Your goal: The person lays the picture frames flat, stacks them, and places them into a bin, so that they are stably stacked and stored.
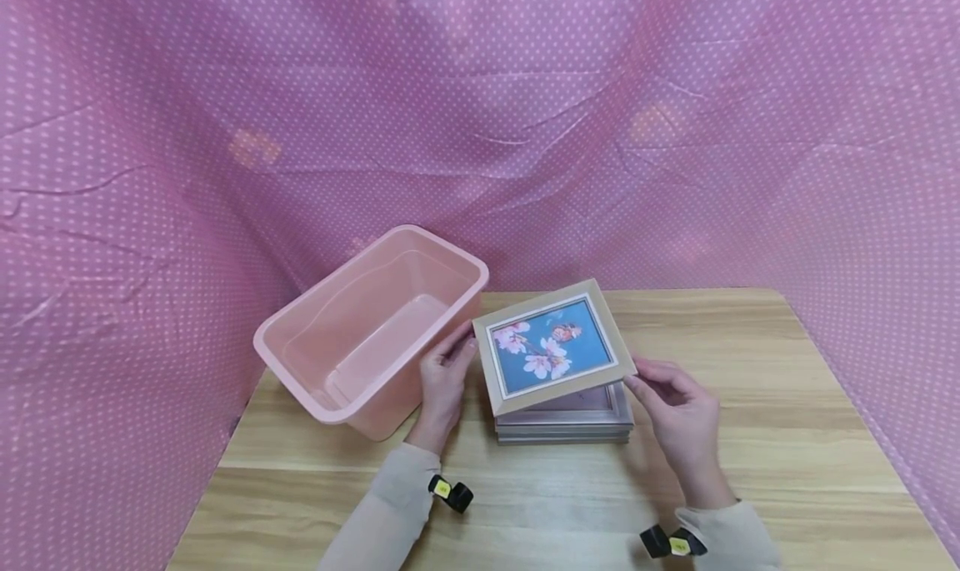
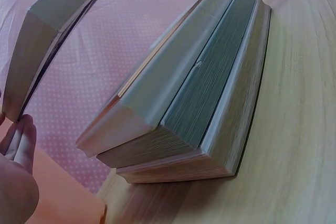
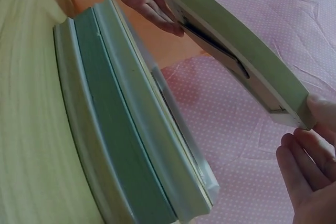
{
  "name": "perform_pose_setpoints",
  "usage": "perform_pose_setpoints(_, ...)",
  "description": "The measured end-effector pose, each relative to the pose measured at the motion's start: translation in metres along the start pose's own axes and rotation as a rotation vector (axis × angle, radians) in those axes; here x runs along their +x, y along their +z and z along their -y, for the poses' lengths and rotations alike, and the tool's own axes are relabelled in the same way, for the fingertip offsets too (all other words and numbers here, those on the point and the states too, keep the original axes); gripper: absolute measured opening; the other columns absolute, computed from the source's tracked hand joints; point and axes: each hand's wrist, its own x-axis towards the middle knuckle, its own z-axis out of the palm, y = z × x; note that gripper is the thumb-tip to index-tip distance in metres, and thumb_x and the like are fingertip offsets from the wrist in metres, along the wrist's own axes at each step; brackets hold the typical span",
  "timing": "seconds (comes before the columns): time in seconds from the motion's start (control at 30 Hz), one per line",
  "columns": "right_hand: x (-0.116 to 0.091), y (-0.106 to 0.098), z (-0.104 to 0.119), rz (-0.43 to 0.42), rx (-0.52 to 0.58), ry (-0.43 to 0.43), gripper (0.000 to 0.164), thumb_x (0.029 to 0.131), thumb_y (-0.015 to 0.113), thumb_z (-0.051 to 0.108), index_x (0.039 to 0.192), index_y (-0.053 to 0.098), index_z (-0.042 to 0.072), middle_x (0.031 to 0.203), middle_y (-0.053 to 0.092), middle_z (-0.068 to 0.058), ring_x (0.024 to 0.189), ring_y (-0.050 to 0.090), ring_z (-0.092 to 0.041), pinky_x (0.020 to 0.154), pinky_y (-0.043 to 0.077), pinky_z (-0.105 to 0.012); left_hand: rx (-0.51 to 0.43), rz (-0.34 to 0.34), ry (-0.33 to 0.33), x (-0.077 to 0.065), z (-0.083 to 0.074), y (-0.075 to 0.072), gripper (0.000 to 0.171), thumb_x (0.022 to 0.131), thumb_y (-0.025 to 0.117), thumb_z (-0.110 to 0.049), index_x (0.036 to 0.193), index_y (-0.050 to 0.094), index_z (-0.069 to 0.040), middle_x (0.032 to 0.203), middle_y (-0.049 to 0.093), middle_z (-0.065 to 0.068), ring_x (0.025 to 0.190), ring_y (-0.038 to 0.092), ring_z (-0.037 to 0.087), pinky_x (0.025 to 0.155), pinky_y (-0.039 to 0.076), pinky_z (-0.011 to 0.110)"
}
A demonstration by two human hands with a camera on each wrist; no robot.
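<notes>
A picture frame (image 1: 555, 346) with a pale wood border and a picture of pink blossoms on blue is held tilted above a stack of other frames (image 1: 564, 433). My left hand (image 1: 444, 381) holds it at the left edge, beside the bin. At the right lower corner, my right hand (image 1: 681, 413) pinches it between thumb and fingers. The right wrist view shows the raised frame's back (image 3: 231, 59). Three frames (image 2: 194, 87) make up the stack in the left wrist view, and the held frame is apart from them. The top stacked picture is mostly hidden.
A pink plastic bin (image 1: 375, 329) stands left of the stack, close to my left hand. The wooden table (image 1: 757, 438) extends to the right and front. A pink dotted cloth (image 1: 480, 137) hangs behind and at both sides.
</notes>
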Motion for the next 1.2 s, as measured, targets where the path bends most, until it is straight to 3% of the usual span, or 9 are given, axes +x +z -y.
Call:
perform_pose_setpoints(0.6,-0.018,0.001,-0.012,-0.092,-0.035,0.040,0.021,0.083,0.076,-0.025,0.103,0.073,-0.021,0.101,0.083,0.002,0.097,0.079,-0.010,0.089,0.064,-0.021,0.030,0.083,-0.014,0.003,0.001,0.002,0.043,0.095,0.069,0.009,0.137,0.064,0.013,0.142,0.065,0.033,0.116,0.072,0.003,0.103,0.059,0.020)
perform_pose_setpoints(0.9,-0.028,0.002,-0.017,-0.150,-0.059,0.086,0.019,0.082,0.077,-0.025,0.100,0.073,-0.021,0.098,0.083,0.005,0.093,0.079,-0.007,0.086,0.064,-0.021,0.076,0.120,-0.059,0.006,0.006,0.001,0.045,0.095,0.071,0.008,0.140,0.064,0.009,0.146,0.065,0.029,0.127,0.070,0.026,0.102,0.060,0.020)
perform_pose_setpoints(1.1,-0.035,0.002,-0.022,-0.184,-0.103,0.119,0.016,0.083,0.080,-0.020,0.099,0.075,-0.018,0.095,0.083,0.009,0.087,0.079,-0.003,0.080,0.064,-0.017,0.086,0.156,-0.085,0.007,0.011,0.000,0.046,0.096,0.070,0.007,0.141,0.063,0.009,0.148,0.063,0.029,0.124,0.071,0.020,0.102,0.059,0.019)
perform_pose_setpoints(1.2,-0.037,0.002,-0.024,-0.199,-0.100,0.142,0.018,0.084,0.080,-0.019,0.100,0.075,-0.018,0.095,0.083,0.010,0.088,0.079,-0.003,0.080,0.064,-0.017,0.106,0.168,-0.099,0.007,0.012,0.000,0.046,0.096,0.070,0.006,0.142,0.062,0.009,0.149,0.063,0.028,0.127,0.070,0.025,0.103,0.059,0.019)
